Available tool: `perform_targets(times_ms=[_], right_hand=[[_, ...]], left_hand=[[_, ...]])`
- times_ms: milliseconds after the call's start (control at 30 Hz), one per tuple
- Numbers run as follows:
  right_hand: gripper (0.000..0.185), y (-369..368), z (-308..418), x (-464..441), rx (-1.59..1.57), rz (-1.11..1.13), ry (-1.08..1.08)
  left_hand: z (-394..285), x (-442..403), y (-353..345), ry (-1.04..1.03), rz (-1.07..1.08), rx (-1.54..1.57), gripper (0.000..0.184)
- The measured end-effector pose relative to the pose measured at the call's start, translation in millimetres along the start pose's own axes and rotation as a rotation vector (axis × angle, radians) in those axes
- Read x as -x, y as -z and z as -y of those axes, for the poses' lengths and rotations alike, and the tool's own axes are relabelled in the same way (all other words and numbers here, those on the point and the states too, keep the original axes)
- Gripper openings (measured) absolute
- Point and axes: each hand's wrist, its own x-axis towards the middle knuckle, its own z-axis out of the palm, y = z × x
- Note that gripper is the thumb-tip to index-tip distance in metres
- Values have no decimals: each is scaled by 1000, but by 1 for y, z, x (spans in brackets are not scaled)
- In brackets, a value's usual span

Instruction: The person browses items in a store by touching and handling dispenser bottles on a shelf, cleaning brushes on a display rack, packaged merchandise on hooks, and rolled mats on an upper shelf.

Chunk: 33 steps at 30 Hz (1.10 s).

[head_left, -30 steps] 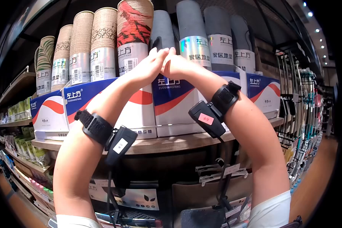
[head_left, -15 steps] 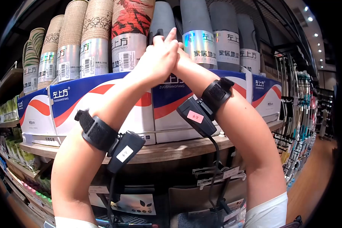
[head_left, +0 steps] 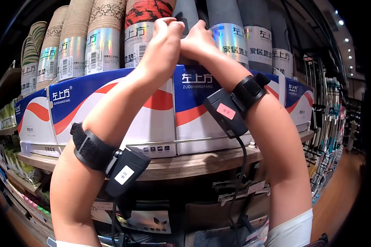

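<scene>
My left hand (head_left: 164, 46) is raised in front of the roll with the red and black pattern (head_left: 146, 11), its visible fingers bent inward and no object showing in them. Beside it, my right hand (head_left: 198, 42) is in front of a grey roll (head_left: 187, 12), one digit pointing up and its other fingers mostly hidden. The two hands meet or nearly meet at their inner edges. Below them is a blue, white and red box (head_left: 193, 92). Each forearm wears a black strap with a black device, the left one (head_left: 127, 171) labelled white, the right one (head_left: 226, 113) pink.
Beige patterned rolls (head_left: 74, 37) stand on the left, more grey rolls (head_left: 257, 41) on the right. A wooden shelf edge (head_left: 193, 162) runs below the boxes. Cables hang from both devices. Long-handled goods (head_left: 327, 123) hang at the right, beside an aisle floor (head_left: 346, 177).
My hands, whose fingers were crossed together half a second ago, have come apart at the fingers. The rolls and boxes appear closer and shifted slightly right and up.
</scene>
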Motion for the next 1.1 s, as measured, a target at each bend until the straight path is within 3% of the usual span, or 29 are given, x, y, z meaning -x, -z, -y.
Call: perform_targets(times_ms=[67, 100, 167, 233, 367, 467, 533, 567, 633, 767, 833, 867, 900, 1000, 1100], right_hand=[[99, 3, 0, -2, -62, 35, -38], [101, 2, -4, -6, -75, 35, -18], [61, -6, -16, -20, -61, -22, 70], [41, -8, -21, -25, -137, -5, 101], [39, 3, -17, -21, -291, 157, -10], [51, 6, -11, -18, -281, 190, -11], [81, 2, -2, -16, -69, 20, -38], [81, 1, 1, -14, -67, 22, -34], [120, -1, 4, -12, 50, 99, -8], [98, -7, -3, -11, 61, -59, 42], [110, 2, -8, -19, -28, 105, -13], [88, -1, -11, -20, -67, 51, 15], [88, 0, -15, -23, -66, 52, 15], [36, 0, -22, -23, -422, 92, 0], [33, 7, -28, -25, -610, 203, 23]], left_hand=[[8, -4, 4, 7, -36, 94, 38], [13, -5, 14, 236, 19, 306, 57], [7, -3, 13, 282, 7, 422, 57], [2, -2, 13, 307, -4, 467, 57], [-2, 1, 12, 322, -16, 553, 55], [-2, 1, 11, 320, -24, 591, 51], [1, 1, 13, 315, -37, 605, 50], [4, 2, 13, 276, -22, 551, 48], [7, 2, 11, 165, -23, 447, 44], [0, 5, 8, 190, -50, 535, 41], [-1, 6, 10, 224, -65, 607, 40], [0, 6, 11, 202, -51, 604, 40], [2, 6, 12, 180, -34, 601, 40], [5, 6, 15, 170, -9, 583, 43], [8, 5, 14, 168, -12, 566, 49]])
